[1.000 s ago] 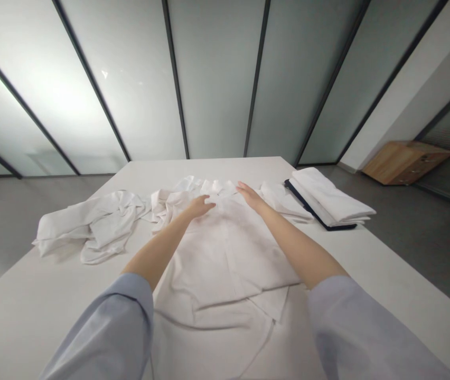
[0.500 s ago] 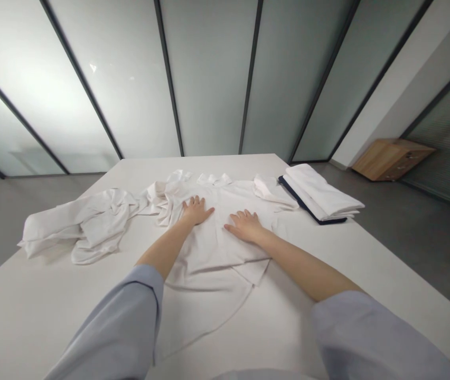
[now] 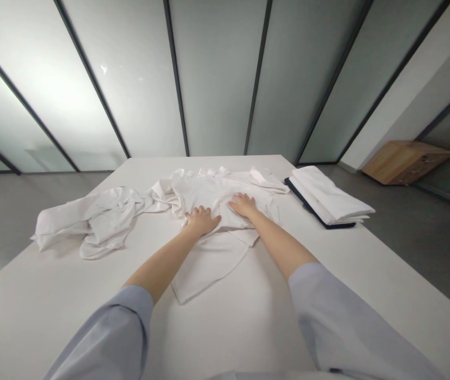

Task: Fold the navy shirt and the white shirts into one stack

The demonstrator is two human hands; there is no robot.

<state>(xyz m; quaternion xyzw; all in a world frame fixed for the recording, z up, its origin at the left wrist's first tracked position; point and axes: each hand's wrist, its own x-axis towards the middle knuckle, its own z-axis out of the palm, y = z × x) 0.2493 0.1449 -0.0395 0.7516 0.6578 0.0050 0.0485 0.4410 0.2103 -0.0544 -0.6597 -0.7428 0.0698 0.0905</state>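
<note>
Resting left hand (image 3: pixel 202 220), right hand (image 3: pixel 243 205): palms down, fingers spread.
White garment (image 3: pixel 211 186): probably light, soft, crease-prone.
Near hem (image 3: pixel 206 284): likely best hold.

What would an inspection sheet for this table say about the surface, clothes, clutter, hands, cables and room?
Surface: pale table, plain top.
Things in hand: white garment, spread out and wrinkled.
Clutter: crumpled white cloth at left, unclear whether joined to the garment; folded white stack at right on a dark flat item.
Hands: left hand and right hand both rest on the garment, fingers spread.
Cables: nothing seen.
Surroundings: frosted panels, wooden cabinet, grey floor.
</note>
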